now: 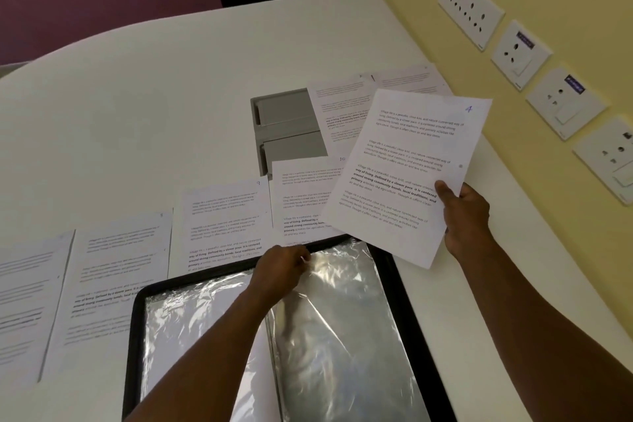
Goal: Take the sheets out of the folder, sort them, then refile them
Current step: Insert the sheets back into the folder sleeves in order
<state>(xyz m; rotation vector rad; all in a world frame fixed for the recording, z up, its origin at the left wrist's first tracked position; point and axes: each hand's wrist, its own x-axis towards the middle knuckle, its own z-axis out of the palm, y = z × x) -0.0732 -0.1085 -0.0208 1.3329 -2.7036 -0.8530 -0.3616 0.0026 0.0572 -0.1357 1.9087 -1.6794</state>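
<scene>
A black folder [407,288] lies open on the white table in front of me, showing shiny plastic sleeves [342,312]. My left hand [281,269] pinches the top edge of one sleeve near the folder's middle. Above the folder's right corner, my right hand [467,212] holds up a printed sheet [407,161] marked with a blue 4, thumb on its right edge. Several more printed sheets lie spread on the table: two at the left [120,271], one marked 9 [222,216], one partly under the held sheet [301,195], and others farther back [342,106].
A grey lidded cable box [287,127] is set into the table behind the sheets. A yellow wall with several white socket plates [520,44] runs along the right. A dark panel stands at the far end of the table [171,96].
</scene>
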